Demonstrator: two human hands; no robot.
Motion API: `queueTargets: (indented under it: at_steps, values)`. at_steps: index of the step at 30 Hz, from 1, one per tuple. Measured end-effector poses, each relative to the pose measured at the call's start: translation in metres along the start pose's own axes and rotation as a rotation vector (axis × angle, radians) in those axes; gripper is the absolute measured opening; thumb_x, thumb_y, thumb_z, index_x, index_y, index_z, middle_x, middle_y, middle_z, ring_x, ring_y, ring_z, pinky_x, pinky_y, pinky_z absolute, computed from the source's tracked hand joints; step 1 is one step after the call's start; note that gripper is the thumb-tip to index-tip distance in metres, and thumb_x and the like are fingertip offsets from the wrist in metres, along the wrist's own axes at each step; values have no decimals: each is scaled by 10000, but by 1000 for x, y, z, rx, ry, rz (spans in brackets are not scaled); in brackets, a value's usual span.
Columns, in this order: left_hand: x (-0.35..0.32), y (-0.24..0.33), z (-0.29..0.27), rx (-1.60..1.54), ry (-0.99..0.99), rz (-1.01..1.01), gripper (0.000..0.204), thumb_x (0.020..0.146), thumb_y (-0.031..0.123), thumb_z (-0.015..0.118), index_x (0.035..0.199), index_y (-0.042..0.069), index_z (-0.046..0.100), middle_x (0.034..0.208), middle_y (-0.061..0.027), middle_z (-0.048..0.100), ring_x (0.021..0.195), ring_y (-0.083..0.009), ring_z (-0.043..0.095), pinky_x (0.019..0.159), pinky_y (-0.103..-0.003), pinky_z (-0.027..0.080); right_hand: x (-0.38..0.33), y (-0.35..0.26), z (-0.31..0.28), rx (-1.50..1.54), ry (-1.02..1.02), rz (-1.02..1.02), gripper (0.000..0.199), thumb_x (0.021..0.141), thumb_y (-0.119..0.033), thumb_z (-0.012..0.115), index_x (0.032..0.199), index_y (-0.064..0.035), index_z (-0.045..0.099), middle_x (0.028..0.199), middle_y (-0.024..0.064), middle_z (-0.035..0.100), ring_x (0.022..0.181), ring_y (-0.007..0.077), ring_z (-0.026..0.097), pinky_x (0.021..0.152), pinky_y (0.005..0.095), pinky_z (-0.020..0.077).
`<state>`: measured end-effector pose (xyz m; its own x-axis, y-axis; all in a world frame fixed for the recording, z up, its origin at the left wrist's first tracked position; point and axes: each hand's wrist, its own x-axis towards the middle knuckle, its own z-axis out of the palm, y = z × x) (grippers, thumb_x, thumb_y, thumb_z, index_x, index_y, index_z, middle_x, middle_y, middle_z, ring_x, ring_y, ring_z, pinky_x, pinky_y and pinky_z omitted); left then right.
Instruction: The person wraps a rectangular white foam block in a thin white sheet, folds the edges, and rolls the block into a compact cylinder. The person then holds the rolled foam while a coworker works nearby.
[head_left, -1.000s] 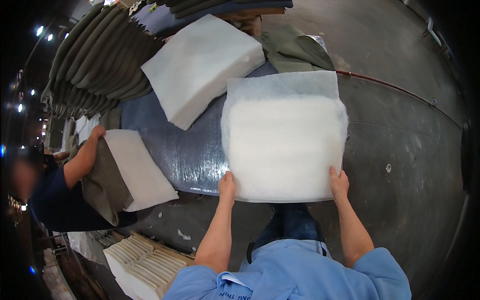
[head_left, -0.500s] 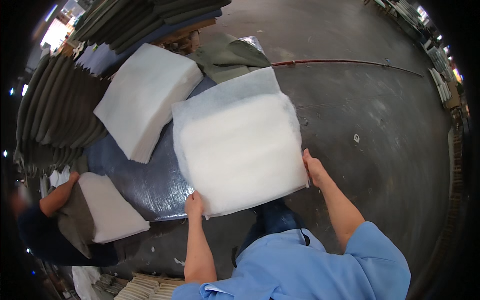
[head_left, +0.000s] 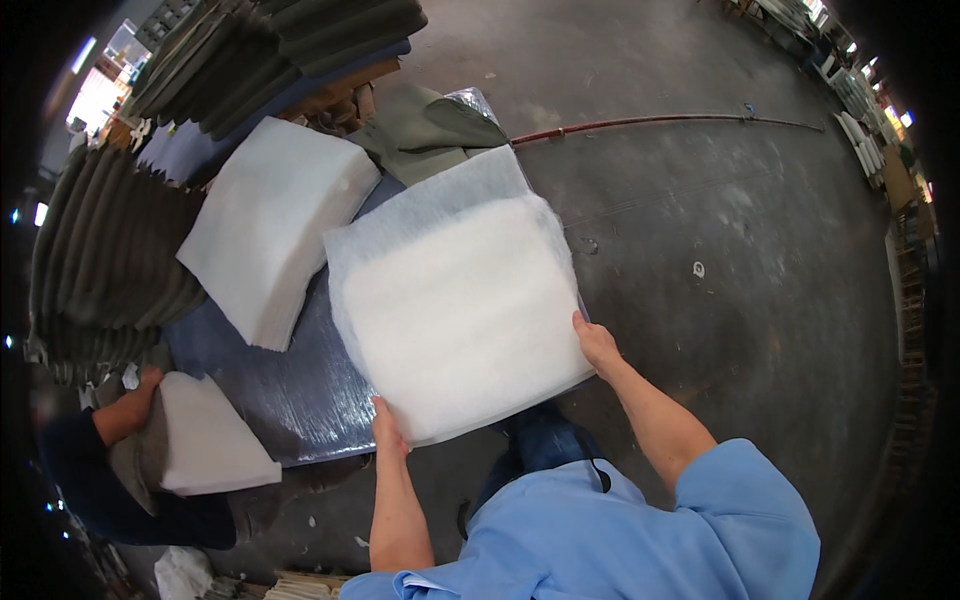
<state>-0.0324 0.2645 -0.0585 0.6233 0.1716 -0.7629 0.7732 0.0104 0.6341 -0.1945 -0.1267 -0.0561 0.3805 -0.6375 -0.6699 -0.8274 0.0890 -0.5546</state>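
Grip: left hand [head_left: 389, 428] and right hand [head_left: 598, 347] clasping pad [head_left: 465, 310] near front corners; uneven pull could skew it.

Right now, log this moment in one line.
left hand: holding white pad; right hand: holding its right edge; pad: partly over table

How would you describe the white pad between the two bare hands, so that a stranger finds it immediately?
Find the shiny blue table; at its right end is a thick white pad, with the left hand and right hand at its near corners. Unlike the tall white stack to its left, it has a thin see-through sheet showing past its far edge.
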Motion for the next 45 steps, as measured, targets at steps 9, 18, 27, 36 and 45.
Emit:
queueTargets:
  at_steps: [9,18,27,36,45]
  values:
    - [-6,38,-14,505,172,481,598,1119,431,403,1395,-49,628,1428,-263,631,1373,-399,566,1157,-429,417,-5,-52,-23,279,-64,-313,702,1077,-412,590,1552,78,427,1541,220,559,1428,252,538,1153,340,414]
    - [33,58,45,478,134,323,709,1108,509,408,1516,-66,483,1536,-263,534,1418,-385,524,1171,-419,413,36,-86,20,-202,59,-264,738,995,-615,591,1345,34,632,1297,295,679,1264,445,623,1075,491,470]
    - [69,65,49,103,-12,29,776,1109,608,372,1563,-19,429,1570,-168,511,1442,-319,487,1186,-448,395,68,-86,23,-157,-7,-67,861,919,-744,603,1237,50,696,1277,286,694,1248,419,642,1056,473,483]
    - [63,107,23,474,-88,-80,805,1106,631,341,1562,-26,431,1555,-183,533,1442,-328,482,1204,-456,368,72,-93,-45,130,-399,85,780,1012,-609,623,1471,19,564,1484,177,603,1361,313,566,1114,460,439]
    - [31,106,59,352,-16,252,719,1122,540,370,1497,-51,537,1490,-225,591,1369,-323,562,1148,-377,404,66,-146,-37,251,-356,-113,693,1086,-499,564,1588,-35,446,1580,133,517,1484,252,428,1204,396,319]
